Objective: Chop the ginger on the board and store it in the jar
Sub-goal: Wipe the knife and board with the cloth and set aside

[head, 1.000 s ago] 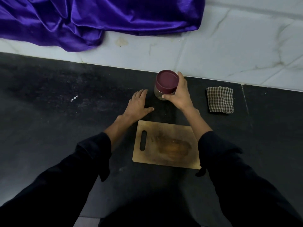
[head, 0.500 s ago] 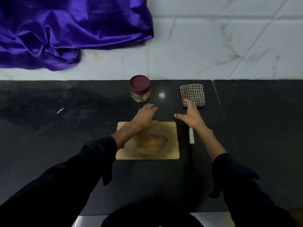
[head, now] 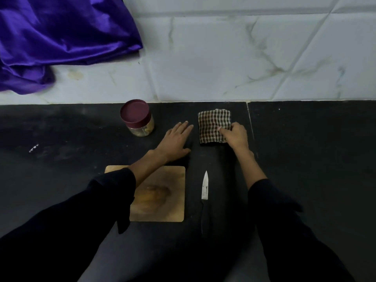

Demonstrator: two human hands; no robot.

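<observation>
Right hand (head: pixel 236 136): fingers curled, pinching the near right corner of the folded checked cloth (head: pixel 213 125), which lies flat on the black counter (head: pixel 305 159) at about 1 o'clock from the board.

Left hand (head: pixel 175 140): fingers straight and together, palm down on the counter, holding nothing; it lies just left of the cloth, between cloth and jar.

Jar (head: pixel 140 119): clear, upright, maroon lid (head: pixel 135 111) on; pale yellowish contents show in the lower part, whether chopped ginger cannot be told. It stands at 11 o'clock from the board, near the wall edge.

Wooden board (head: pixel 162 200): near centre, partly under the left sleeve (head: pixel 81 220); a brownish patch at its middle, stain or ginger not clear.

Knife (head: pixel 204 196): just right of the board at 3 o'clock, untouched, tip pointing to 12 o'clock.

Purple satin fabric (head: pixel 61 33): far left, on the pale tiles (head: pixel 244 58).
</observation>
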